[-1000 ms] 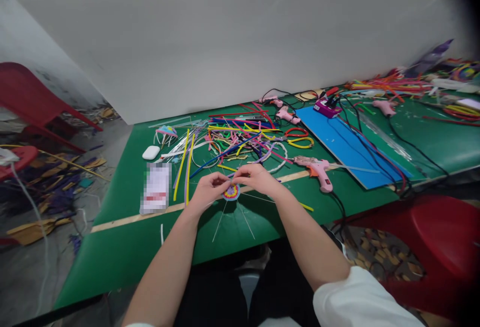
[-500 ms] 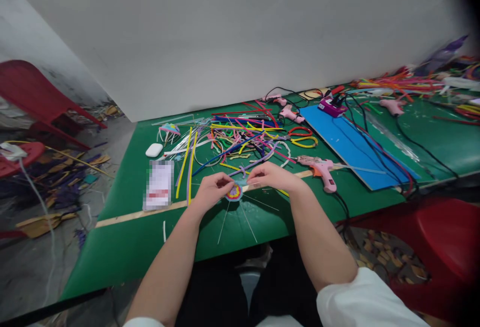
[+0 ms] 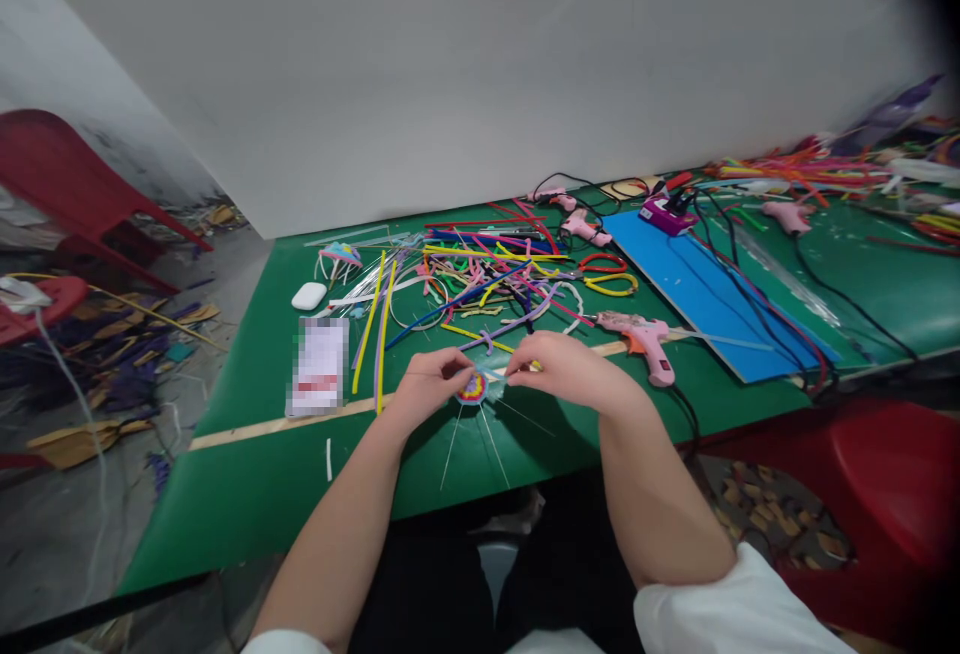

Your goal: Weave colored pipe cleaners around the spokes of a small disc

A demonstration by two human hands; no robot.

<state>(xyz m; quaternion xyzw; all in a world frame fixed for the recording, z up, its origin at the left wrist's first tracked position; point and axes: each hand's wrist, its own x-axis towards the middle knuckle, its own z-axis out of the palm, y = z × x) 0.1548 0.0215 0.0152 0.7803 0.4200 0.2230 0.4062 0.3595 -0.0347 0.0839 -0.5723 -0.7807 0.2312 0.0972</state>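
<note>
My left hand (image 3: 433, 384) pinches the left edge of a small round disc (image 3: 472, 389), wound in rings of purple, yellow, red and pale blue. Thin stiff spokes (image 3: 489, 444) radiate from the disc over the green table. On the other side, my right hand (image 3: 559, 371) is closed, thumb and fingertips together, at a pale blue pipe cleaner (image 3: 496, 386) that runs off the disc's right edge. Its far end is hidden by the fingers. Beyond both hands lies a tangled heap of coloured pipe cleaners (image 3: 480, 279).
To the right lie a pink glue gun (image 3: 645, 339), yellow-handled scissors (image 3: 611, 284) and a blue board (image 3: 720, 304) crossed by cables. A blurred-out phone-like rectangle (image 3: 318, 364) and a white case (image 3: 308, 296) lie left. A white panel (image 3: 480, 84) stands behind the table.
My right hand has moved slightly right, away from the disc, and the pale blue pipe cleaner now shows between them. My left hand keeps its hold, and the disc has shifted slightly.
</note>
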